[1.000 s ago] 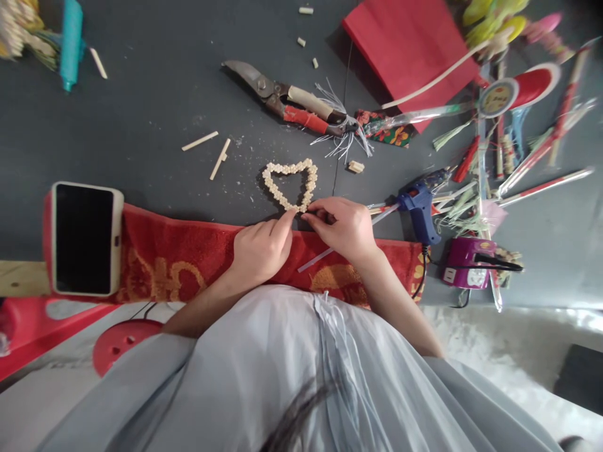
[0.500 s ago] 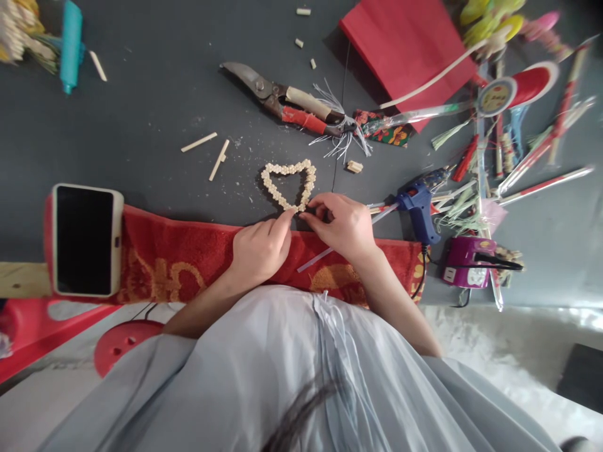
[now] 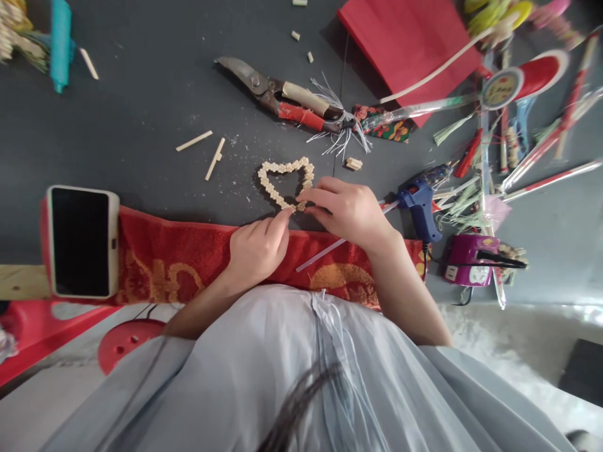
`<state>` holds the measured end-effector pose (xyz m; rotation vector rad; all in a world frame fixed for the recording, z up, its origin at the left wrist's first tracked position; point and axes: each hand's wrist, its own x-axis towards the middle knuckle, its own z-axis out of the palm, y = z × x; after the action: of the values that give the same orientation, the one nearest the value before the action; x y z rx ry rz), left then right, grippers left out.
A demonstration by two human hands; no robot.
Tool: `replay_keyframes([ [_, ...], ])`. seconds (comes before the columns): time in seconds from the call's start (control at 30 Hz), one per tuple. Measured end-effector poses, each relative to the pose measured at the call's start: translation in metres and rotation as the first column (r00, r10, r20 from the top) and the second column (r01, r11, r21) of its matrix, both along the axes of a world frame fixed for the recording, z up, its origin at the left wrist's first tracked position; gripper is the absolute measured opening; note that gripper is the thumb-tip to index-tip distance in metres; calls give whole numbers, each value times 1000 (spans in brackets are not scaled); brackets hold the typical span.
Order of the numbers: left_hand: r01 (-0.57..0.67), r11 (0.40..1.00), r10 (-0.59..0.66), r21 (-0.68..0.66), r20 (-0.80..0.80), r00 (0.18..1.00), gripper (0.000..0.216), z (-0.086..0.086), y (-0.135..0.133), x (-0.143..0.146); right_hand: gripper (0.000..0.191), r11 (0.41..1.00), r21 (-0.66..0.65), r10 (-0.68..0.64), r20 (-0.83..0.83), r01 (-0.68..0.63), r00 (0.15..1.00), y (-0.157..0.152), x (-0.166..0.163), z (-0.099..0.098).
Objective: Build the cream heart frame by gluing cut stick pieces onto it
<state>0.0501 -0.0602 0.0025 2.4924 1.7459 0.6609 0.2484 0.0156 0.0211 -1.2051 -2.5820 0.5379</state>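
Note:
A heart-shaped frame (image 3: 269, 186) made of small cream pieces lies on the dark grey table, its point toward me. My left hand (image 3: 260, 246) is closed, pinching the heart near its lower tip with thumb and index finger. With fingertips bent around the lower right side of the heart, my right hand (image 3: 349, 210) grips it too. Right of the heart sits a small bundle of cream sticks (image 3: 353, 164). Under both wrists runs a red towel (image 3: 211, 242) along the table edge.
Pruning shears (image 3: 287, 100) lie beyond the heart. A blue glue gun (image 3: 421, 204) rests to the right, near a purple box with a cord (image 3: 466, 260), a red ribbon spool (image 3: 532, 80) and a red bag (image 3: 405, 44). A phone (image 3: 83, 242) lies at left; short sticks (image 3: 194, 140) are scattered about.
My right hand has shifted slightly to the right and its fingers now reach over the heart's right side. My left hand stays at the lower tip.

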Motion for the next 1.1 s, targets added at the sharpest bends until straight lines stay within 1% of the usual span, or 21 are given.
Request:
replay_keyframes([
  [0.1, 7, 1000, -7, -2, 1, 1000, 26, 1, 1, -1, 23, 999, -2, 47, -1, -47, 999, 6, 1, -1],
  [0.3, 46, 998, -46, 52, 1, 999, 25, 2, 3, -2, 22, 998, -7, 55, -62, -56, 997, 11, 3, -7],
  [0.4, 51, 998, -51, 46, -7, 999, 26, 3, 3, -2, 23, 998, 8, 59, -74, -59, 996, 12, 4, -8],
  [0.6, 47, 998, -45, 42, -32, 998, 28, 3, 4, -1, 22, 994, 18, 112, -81, -110, 990, 14, 5, -7],
  [0.8, 69, 993, -72, 94, 23, 997, 26, 5, 6, -1, 25, 991, 65, 124, -57, -120, 991, 15, 5, -8],
  [1.1, 80, 992, -82, 98, 13, 997, 28, 7, 6, -2, 26, 992, -8, 128, -52, -129, 990, 17, 5, -5],
])
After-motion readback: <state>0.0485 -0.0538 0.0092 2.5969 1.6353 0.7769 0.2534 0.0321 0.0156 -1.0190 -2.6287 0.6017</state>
